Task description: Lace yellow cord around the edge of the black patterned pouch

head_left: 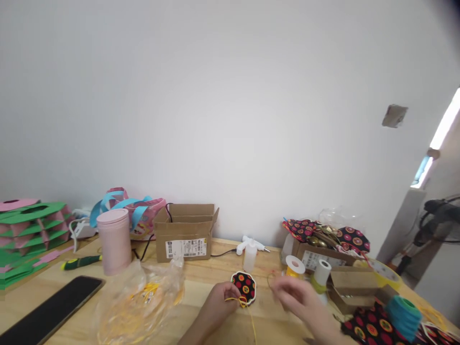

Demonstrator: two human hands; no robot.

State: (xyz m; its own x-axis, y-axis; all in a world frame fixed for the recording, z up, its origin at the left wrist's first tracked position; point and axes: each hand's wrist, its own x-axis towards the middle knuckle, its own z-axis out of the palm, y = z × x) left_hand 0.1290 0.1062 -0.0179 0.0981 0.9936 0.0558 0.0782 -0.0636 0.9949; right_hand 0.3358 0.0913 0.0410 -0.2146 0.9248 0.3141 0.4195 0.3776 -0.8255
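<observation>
My left hand point(220, 304) is closed on the left edge of a small scalloped fabric patch point(245, 286), black with red and orange circles and a white border. A yellow cord point(252, 322) is looped at the patch's lower edge beside my fingertips, and one length trails down toward the table's front. Off to the right of the patch, my right hand point(298, 297) is blurred by motion, its fingers drawn together. A thin looped strand point(270, 278) shows by its fingertips; whatever the fingers pinch is too small to make out.
A white glue gun point(249, 249) stands behind the patch. Cord spools point(295, 266), a teal thread cone point(404, 311) and boxes of patterned fabric crowd the right. Leftward are a plastic bag point(140, 306) of yellow cord, a cardboard box point(185, 239), a pink tumbler point(115, 244) and a phone point(53, 311).
</observation>
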